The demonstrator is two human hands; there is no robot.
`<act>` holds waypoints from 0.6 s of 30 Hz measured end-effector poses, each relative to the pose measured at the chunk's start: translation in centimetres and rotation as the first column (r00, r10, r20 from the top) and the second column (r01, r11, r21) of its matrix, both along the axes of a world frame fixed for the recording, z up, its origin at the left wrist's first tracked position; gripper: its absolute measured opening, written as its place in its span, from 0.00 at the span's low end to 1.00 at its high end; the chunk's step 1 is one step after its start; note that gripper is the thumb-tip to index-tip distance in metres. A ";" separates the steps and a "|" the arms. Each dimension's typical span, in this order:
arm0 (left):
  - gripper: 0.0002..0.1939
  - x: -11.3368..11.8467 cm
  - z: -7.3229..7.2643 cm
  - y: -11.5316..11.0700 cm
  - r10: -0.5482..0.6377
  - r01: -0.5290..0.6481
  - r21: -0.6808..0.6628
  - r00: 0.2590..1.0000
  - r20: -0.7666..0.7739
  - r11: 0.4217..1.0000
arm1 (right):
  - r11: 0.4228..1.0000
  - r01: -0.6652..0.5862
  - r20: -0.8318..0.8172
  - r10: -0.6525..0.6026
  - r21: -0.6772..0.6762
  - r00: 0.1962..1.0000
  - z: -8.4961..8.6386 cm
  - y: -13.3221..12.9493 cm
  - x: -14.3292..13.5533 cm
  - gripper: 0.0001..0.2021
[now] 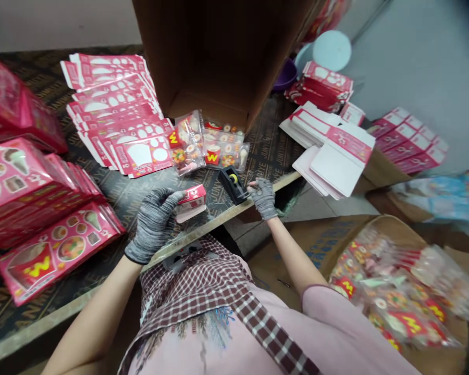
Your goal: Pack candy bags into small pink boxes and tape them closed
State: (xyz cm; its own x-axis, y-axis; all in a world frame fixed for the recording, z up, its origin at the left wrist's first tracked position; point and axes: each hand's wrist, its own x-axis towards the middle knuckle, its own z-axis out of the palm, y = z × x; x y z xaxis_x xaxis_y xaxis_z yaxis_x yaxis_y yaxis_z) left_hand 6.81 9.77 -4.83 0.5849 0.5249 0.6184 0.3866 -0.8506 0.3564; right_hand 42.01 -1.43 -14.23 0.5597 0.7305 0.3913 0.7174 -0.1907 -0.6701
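My left hand point(156, 221), in a grey knit glove, grips a small pink-and-white cardboard box point(192, 200) close to the table's front edge. The box's end faces right, and a white flap hangs open on its near side. My right hand point(262, 197), in a grey glove with bare fingertips, is closed at the front end of a black tape dispenser point(233, 186) with a yellow core. Whatever lies between those fingertips is too small to make out. Behind the dispenser lie clear bags of toy food point(222, 148), partly in front of a large open carton point(214, 67).
Flat pink box blanks point(117, 114) lie fanned out at the back left. Filled pink boxes point(58, 245) are stacked on the left. White-and-pink cards point(340, 156) overhang the table's right end. A carton point(371, 229) of bagged toys stands low on the right.
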 end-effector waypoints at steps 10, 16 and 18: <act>0.18 1.8 -0.6 -0.4 0.006 -0.011 -0.134 0.999 -0.036 0.991 | 0.988 -0.134 -0.174 0.119 -0.081 0.978 -2.6 0.9 1.1 0.04; 0.17 1.7 -1.7 0.2 -0.016 0.021 -0.116 0.999 0.051 0.993 | 0.999 0.033 -0.383 -0.025 0.015 0.923 -3.7 -1.5 0.0 0.08; 0.17 1.8 -1.8 0.3 -0.006 0.011 -0.106 0.999 0.047 0.994 | 0.996 0.083 -0.426 -0.085 -0.025 0.901 -4.4 -2.1 -0.8 0.09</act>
